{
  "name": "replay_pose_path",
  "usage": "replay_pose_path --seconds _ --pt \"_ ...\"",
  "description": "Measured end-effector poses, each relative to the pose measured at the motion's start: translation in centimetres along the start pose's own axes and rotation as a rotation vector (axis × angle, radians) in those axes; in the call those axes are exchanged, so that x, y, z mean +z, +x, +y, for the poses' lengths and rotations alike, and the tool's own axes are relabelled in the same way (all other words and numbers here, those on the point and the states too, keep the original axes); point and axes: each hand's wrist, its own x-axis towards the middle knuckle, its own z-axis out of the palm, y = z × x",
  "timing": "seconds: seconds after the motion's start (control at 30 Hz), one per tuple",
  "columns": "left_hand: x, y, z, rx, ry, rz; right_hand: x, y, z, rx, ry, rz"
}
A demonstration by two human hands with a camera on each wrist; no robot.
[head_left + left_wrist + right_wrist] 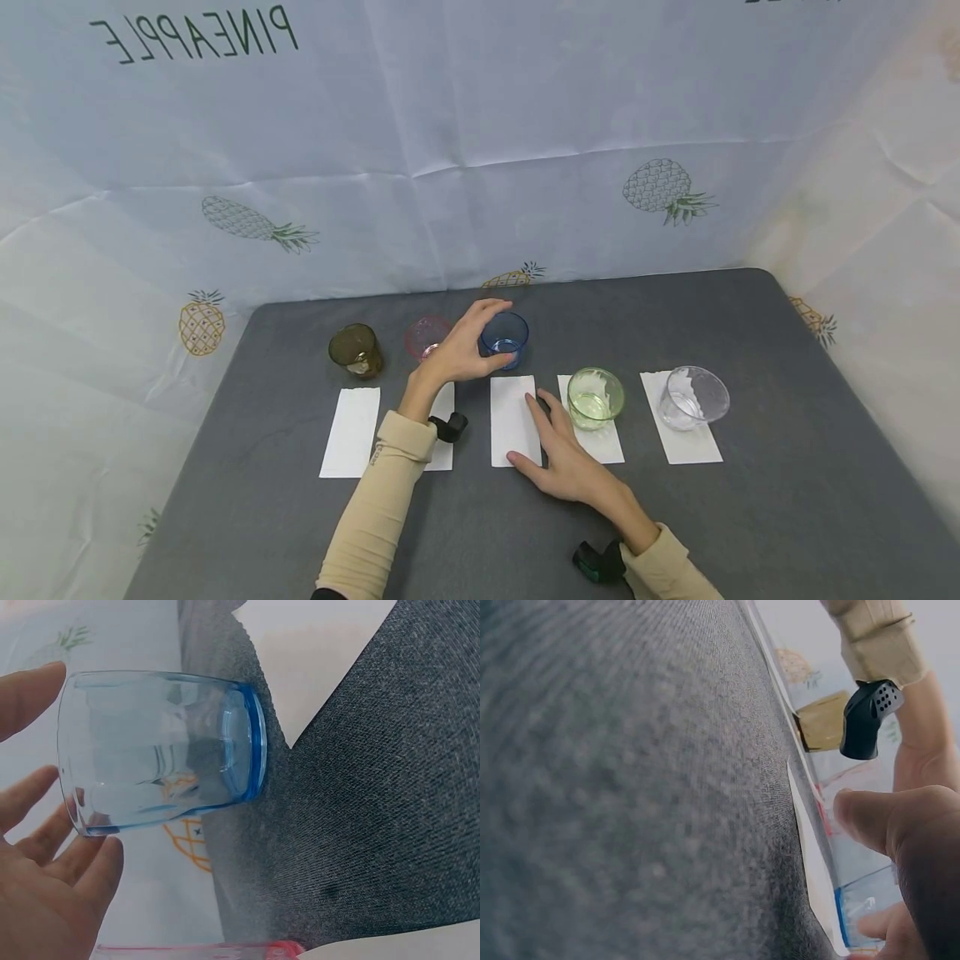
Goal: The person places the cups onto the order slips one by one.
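My left hand (459, 348) reaches around the blue glass (506, 330), thumb on the near side and fingers on the far side. In the left wrist view the thumb and fingers are spread about the rim of this upright glass; firm contact cannot be made out. My right hand (564, 460) is at the right edge of the middle white paper (513, 421), its fingers spread and nothing held. Whether its fingertips touch the paper is unclear. A green glass (594, 398) stands just right of the right hand, on another paper.
A brown glass (356, 350) and a pink glass (426, 335), partly behind the left hand, stand at the back left. Below the brown one lies a white paper (350, 433). On the right, a clear glass (693, 398) stands on a paper on the grey table (787, 500).
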Motion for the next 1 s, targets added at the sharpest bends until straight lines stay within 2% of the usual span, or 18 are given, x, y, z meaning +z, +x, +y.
replay_pose_path --seconds 0.6,1.0 --pt "0.23 0.39 0.05 -0.057 0.014 -0.048 -0.06 0.35 -0.09 0.030 -0.005 -0.014" --pt "0.78 0.39 -0.05 -0.136 0.023 -0.049 0.20 0.35 -0.01 0.013 -0.030 0.017"
